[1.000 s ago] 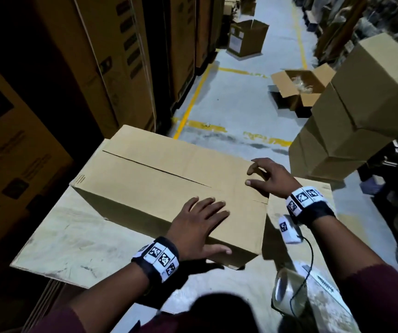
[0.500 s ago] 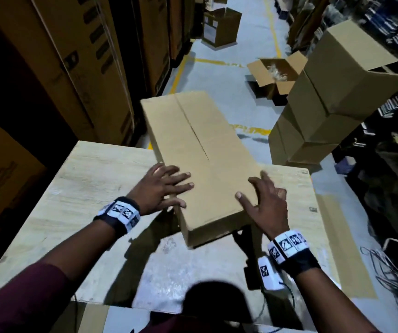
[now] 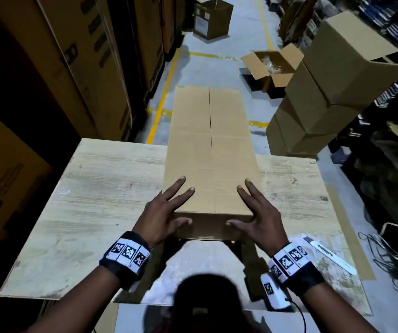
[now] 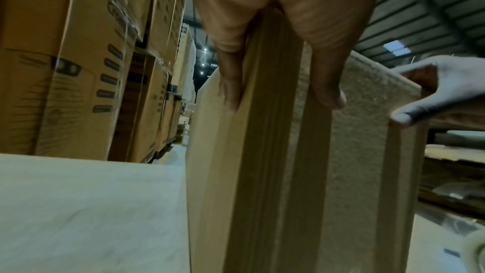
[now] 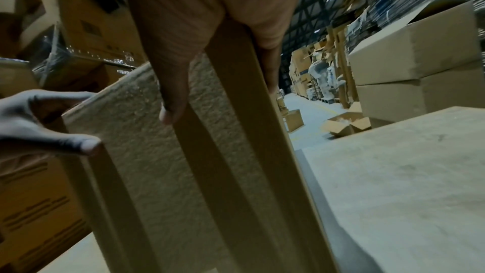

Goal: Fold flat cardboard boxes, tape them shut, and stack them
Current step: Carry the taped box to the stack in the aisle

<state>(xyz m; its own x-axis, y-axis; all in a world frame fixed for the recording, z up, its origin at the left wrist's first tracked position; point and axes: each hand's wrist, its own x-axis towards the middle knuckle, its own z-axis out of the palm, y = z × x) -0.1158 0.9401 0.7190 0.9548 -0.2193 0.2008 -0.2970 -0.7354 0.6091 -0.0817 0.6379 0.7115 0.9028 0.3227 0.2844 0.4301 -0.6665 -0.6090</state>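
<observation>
A long folded cardboard box (image 3: pixel 211 150) lies lengthwise on the wooden table (image 3: pixel 97 193), its top seam running away from me and its far end past the table's back edge. My left hand (image 3: pixel 171 210) presses the near left corner, straight fingers on top and thumb on the end face. My right hand (image 3: pixel 255 210) mirrors it on the near right corner. In the left wrist view the fingers (image 4: pixel 230 82) lie flat along the box (image 4: pixel 354 153). The right wrist view shows the thumb (image 5: pixel 173 94) on the box's end face (image 5: pixel 157 173).
A white box cutter (image 3: pixel 330 254) lies on the table at my right. A stack of closed boxes (image 3: pixel 325 92) stands on the floor to the right, with an open box (image 3: pixel 272 66) behind it. Tall cartons (image 3: pixel 73 56) line the left.
The box has been turned from crosswise to lengthwise on the table. Both hands have shifted from its top to the two near corners.
</observation>
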